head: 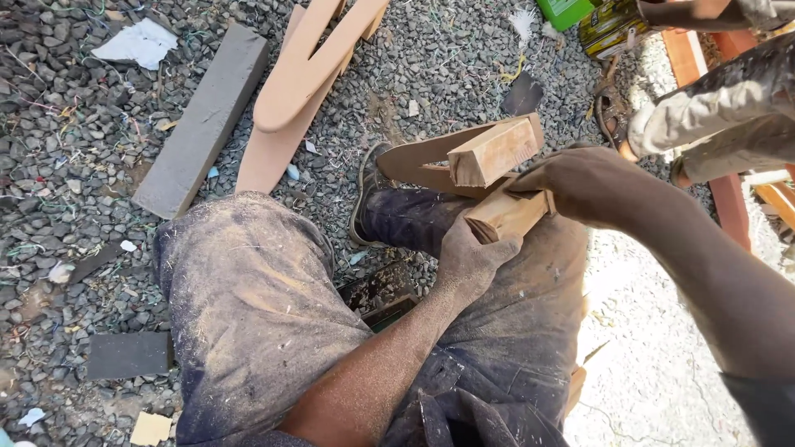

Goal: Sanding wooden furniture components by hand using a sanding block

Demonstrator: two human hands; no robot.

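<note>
Seated over gravel, left hand fingers clamped on near end of wooden block, right hand fingers closed over its far-right end, long axis slanting up right, second block just beyond, above right knee.

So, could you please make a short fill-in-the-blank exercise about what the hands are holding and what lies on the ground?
1. Both hands, the left hand and the right hand, grip a block made of ____.
2. The ground is covered with grey ____.
3. A long grey slab lies to the ____ of the tan cut-out boards.

Missing words: wood; gravel; left
</note>
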